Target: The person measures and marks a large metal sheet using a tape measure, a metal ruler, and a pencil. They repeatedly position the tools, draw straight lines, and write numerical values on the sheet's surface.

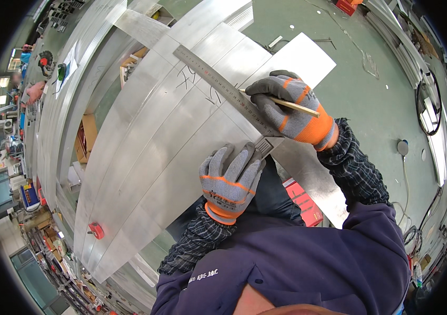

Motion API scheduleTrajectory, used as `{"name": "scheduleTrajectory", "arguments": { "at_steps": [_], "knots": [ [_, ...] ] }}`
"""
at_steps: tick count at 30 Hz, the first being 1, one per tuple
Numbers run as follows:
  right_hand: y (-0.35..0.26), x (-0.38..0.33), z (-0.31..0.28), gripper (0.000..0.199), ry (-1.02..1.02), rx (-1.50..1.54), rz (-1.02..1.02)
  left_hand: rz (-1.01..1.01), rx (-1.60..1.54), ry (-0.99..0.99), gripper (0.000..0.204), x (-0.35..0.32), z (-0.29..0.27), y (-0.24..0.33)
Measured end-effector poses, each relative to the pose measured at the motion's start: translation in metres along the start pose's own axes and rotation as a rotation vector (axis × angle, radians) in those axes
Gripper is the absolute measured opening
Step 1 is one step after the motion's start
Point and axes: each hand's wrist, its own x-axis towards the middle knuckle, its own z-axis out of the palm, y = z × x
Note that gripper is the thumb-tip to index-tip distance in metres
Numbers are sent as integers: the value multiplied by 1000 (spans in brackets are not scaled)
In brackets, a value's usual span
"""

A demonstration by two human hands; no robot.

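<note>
Long silver metal strips (144, 131) lie side by side in front of me, with dark handwritten marks on them. A steel square lies slantwise across them, its graduated blade (215, 80) running to the upper left and its stock (266, 146) at the near edge. My right hand (294, 107), in a grey and orange glove, is closed round a pencil (302, 108), its tip by the blade's right edge. My left hand (229, 181), gloved alike, rests flat on the metal with fingers stretched out, the fingertips at the stock.
A small red object like a tape measure (96, 230) sits on the strips at the lower left. A white sheet (307, 60) lies beyond my right hand. A red box (305, 203) is beside my legs. Long metal profiles (436, 142) stretch along the right side.
</note>
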Motion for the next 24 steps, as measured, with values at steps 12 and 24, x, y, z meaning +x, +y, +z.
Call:
{"name": "scheduleTrajectory", "arguments": {
  "at_steps": [12,24],
  "knots": [
    [0,2,3,19,21,-20,-46,-13,1,16,29,3,2,0],
    [-21,-9,-16,15,-95,-66,43,-13,6,37,32,1,-1,-1]
  ]
}}
